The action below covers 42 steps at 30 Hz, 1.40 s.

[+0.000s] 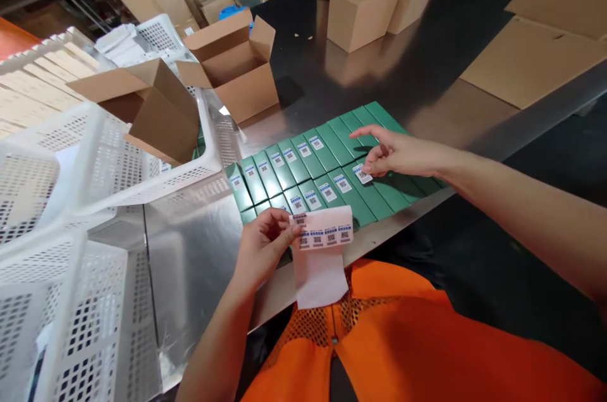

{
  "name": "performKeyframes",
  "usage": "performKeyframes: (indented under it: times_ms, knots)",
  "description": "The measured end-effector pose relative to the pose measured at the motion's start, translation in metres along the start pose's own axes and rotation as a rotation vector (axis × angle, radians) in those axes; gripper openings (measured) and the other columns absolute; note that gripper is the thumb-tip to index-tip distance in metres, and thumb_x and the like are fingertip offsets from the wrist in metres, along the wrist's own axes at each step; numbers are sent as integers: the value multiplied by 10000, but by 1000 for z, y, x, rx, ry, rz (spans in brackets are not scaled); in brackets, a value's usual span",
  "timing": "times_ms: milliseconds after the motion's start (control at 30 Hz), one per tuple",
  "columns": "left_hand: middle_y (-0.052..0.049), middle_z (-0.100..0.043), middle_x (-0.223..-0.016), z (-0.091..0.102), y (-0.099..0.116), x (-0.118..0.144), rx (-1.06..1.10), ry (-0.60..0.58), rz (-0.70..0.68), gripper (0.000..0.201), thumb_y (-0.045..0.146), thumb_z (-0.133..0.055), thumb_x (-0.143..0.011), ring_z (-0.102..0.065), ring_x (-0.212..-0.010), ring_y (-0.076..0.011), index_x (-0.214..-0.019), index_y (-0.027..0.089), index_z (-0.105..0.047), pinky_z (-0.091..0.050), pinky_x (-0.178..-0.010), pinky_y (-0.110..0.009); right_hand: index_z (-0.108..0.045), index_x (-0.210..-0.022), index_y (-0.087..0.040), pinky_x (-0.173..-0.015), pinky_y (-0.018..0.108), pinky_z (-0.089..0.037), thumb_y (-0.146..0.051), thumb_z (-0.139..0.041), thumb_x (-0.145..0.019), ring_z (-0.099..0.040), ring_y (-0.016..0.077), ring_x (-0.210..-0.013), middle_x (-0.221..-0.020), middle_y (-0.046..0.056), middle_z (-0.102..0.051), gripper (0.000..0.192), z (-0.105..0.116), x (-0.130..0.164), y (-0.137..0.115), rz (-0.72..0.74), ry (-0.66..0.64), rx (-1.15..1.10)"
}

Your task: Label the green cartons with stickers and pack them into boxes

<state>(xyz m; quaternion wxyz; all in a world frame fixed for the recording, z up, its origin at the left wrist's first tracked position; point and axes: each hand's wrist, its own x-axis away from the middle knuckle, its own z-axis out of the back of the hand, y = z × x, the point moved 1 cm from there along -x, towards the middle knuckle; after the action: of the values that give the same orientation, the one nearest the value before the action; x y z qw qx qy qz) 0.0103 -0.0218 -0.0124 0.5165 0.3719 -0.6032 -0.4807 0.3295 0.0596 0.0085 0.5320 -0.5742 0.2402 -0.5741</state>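
Note:
My left hand pinches a white strip of label backing between thumb and fingers. A row of small QR-code labels shows on the strip, which hangs down over the table's edge. Two rows of slim green boxes lie side by side beneath and beyond it. Many of those on the left carry a QR label; several at the right show plain green tops. Over the near row, my right hand touches a label on one box with its thumb side. Its index finger points out, apart from the thumb.
White perforated baskets stand along the left. One holds an open carton; another open carton sits beside it. Closed cartons stand at the back of the metal table, and flat cardboard lies at the right.

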Motion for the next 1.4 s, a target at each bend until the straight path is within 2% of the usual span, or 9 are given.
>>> performKeyframes:
  times_ms: [267, 533, 633, 733, 867, 933, 1167, 1300, 1400]
  knots:
    - [-19, -720, -741, 3, -3, -2, 0, -25, 28, 316, 424, -851, -749, -667, -685, -131, -838, 169, -689, -533, -654, -214, -392, -1127, -277, -579, 327, -481, -237, -800, -688, -628, 203, -619, -670, -38, -666, 600, -15, -4, 3, -60, 75, 174]
    - [-14, -717, -706, 4, -1, -3, -4, -1, 9, 303, 438, -834, -767, -654, -652, -131, -815, 176, -689, -519, -625, -216, -569, -1078, -257, -633, 353, -416, -413, -906, -566, -645, 278, -787, -765, 7, -655, 633, -11, -6, -15, -47, 322, 852]
    - [-6, -707, -672, 1, 1, -5, 12, -2, -5, 317, 444, -848, -745, -640, -618, -122, -785, 176, -683, -510, -605, -210, -628, -1089, -237, -671, 356, -450, -483, -882, -616, -627, 239, -777, -841, 26, -639, 591, -29, 2, -22, 143, 388, 708]
    - [-5, -705, -656, -1, 3, -7, 44, -20, 1, 356, 468, -866, -714, -631, -601, -120, -764, 173, -672, -509, -600, -214, -693, -1089, -237, -696, 335, -494, -520, -806, -728, -623, 196, -805, -956, 44, -651, 472, -67, 18, -31, 319, 177, 420]
    - [-7, -706, -658, -1, 3, -8, 66, -40, 36, 410, 503, -889, -672, -620, -592, -112, -745, 169, -661, -494, -594, -209, -766, -959, -260, -730, 300, -493, -363, -818, -775, -618, 180, -886, -1025, 39, -640, 218, -106, 29, -38, 525, 25, 381]
    - [-7, -695, -639, 0, 5, -8, 48, -69, 36, 429, 530, -884, -669, -599, -565, -108, -728, 169, -660, -475, -567, -207, -765, -872, -250, -787, 301, -490, -255, -767, -830, -620, 167, -888, -985, 31, -636, 43, -112, 27, -36, 668, 42, 393]
    - [0, -642, -587, 3, 11, -8, -9, -155, -10, 447, 594, -781, -770, -515, -515, -98, -705, 170, -654, -438, -539, -220, -714, -941, -247, -920, 365, -455, -203, -621, -970, -589, 195, -1024, -994, 43, -689, 107, -118, 29, -14, 1194, 89, 548]
    - [16, -616, -588, 4, 5, -9, -77, -90, 13, 401, 558, -765, -785, -508, -526, -100, -732, 172, -670, -421, -533, -215, -691, -943, -294, -935, 377, -463, -214, -611, -973, -625, 199, -1032, -941, 7, -725, 118, -111, 38, -30, 1205, -43, 416]
    - [-5, -651, -626, 3, 2, -9, -97, -92, 21, 378, 543, -734, -809, -552, -557, -121, -748, 176, -670, -431, -536, -224, -672, -893, -288, -902, 387, -497, -270, -650, -945, -646, 200, -947, -897, 1, -705, 60, -78, 20, -50, 964, 112, 212]
